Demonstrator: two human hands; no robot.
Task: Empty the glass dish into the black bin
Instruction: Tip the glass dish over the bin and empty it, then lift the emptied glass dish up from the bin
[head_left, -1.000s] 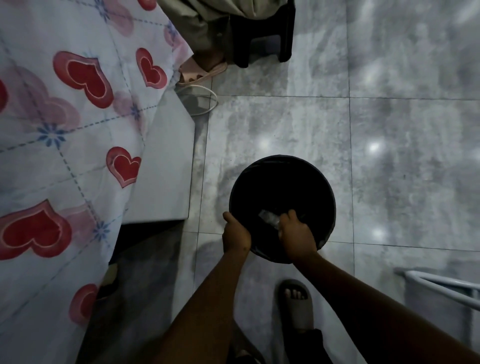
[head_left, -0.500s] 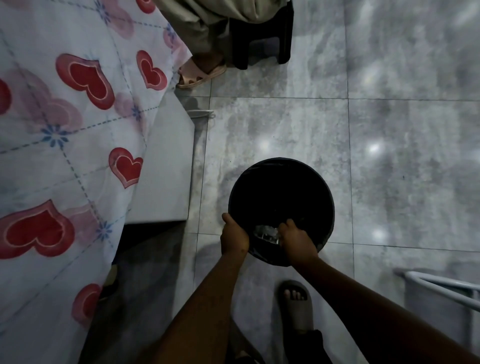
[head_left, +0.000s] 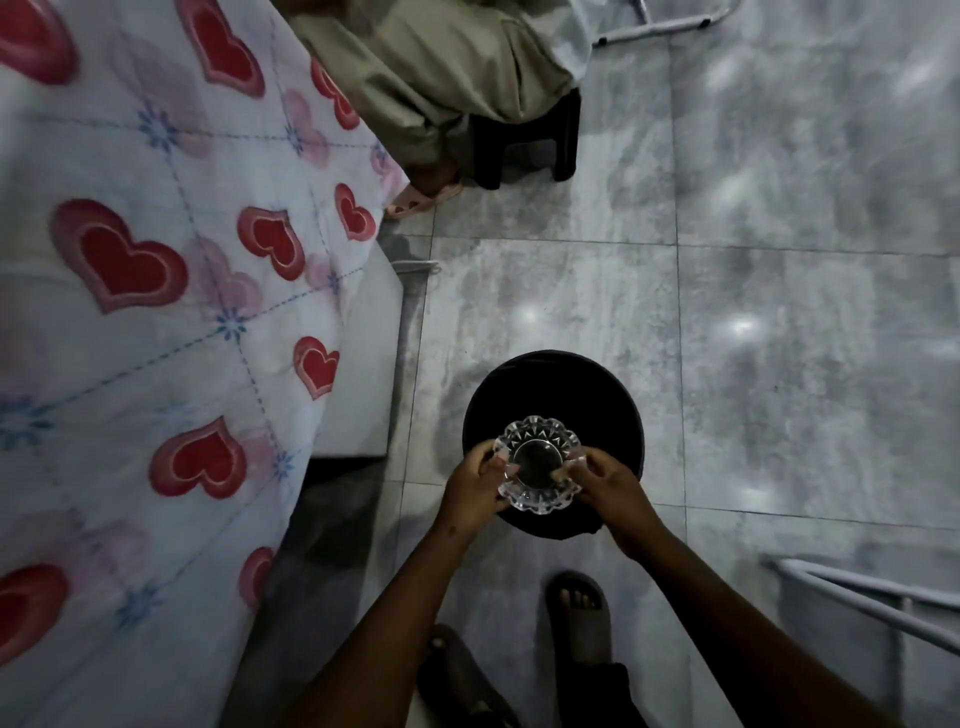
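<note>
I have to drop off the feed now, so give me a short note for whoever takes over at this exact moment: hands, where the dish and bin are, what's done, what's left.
Left hand: gripping the left edge of the glass dish.
Right hand: gripping its right edge.
Dish: held mouth-up over the black bin, which stands on the tiled floor beside the bed.
Done: nothing visible in the dish; the emptying looks finished.
Left: carry the dish away from the bin and put it down somewhere. Bin contents are too dark to check.
</note>
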